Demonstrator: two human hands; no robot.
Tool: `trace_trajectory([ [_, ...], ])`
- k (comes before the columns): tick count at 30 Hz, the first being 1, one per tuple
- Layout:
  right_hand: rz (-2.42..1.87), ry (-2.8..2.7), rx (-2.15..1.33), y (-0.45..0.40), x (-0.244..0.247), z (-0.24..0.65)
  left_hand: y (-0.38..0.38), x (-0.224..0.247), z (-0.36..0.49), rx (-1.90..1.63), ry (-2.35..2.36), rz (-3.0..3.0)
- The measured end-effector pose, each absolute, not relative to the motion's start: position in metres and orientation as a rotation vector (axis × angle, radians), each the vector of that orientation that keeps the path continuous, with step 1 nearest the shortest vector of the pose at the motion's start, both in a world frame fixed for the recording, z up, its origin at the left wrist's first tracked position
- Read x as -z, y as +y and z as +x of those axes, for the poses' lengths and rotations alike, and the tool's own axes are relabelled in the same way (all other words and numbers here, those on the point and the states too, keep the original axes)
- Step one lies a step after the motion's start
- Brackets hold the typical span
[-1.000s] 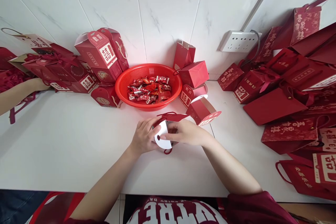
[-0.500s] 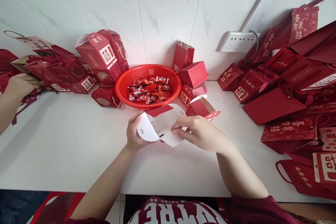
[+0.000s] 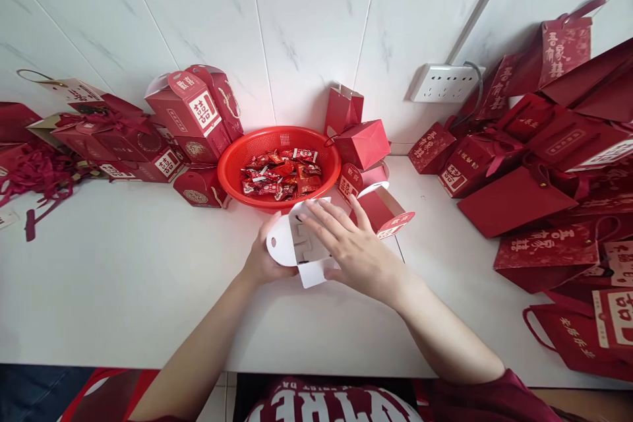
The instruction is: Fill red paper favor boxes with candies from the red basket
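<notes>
A partly folded paper gift box is held above the table in front of me, its white inside facing up. My left hand is wrapped round its left side, beside a rounded flap with a small hole. Across its right side lies my right hand, fingers stretched out and spread over the box. A white flap sticks out toward me between the hands. Just beyond stands a red plastic basket with wrapped candies in it. Right of the box, an open red box rests on the table.
Stacked red boxes stand at the left of the basket, others at its right. Many red gift boxes are piled along the right side. Dark red ribbons lie far left. A power strip is on the tiled wall.
My right hand has gone from bent fingers at the box's right flap to spread fingers over it. The box is more folded. Another person's hand at far left has left the view.
</notes>
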State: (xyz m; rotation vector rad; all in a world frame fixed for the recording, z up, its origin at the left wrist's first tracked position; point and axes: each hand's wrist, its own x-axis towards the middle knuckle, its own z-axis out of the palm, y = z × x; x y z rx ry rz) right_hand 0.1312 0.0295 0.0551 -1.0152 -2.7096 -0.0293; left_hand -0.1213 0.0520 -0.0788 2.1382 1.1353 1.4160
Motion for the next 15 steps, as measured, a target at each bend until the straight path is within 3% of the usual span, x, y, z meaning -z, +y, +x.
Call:
trace_trajectory([
  [8,-1.274,-2.890,-0.453,0.041,-0.045,0.132,0.043,0.078,-0.113,-1.005,1.114,2.047],
  [15,-1.262,-2.778,-0.652,0.056,-0.042,0.140,0.047,0.028,-0.103,-0.791,1.093,1.839],
])
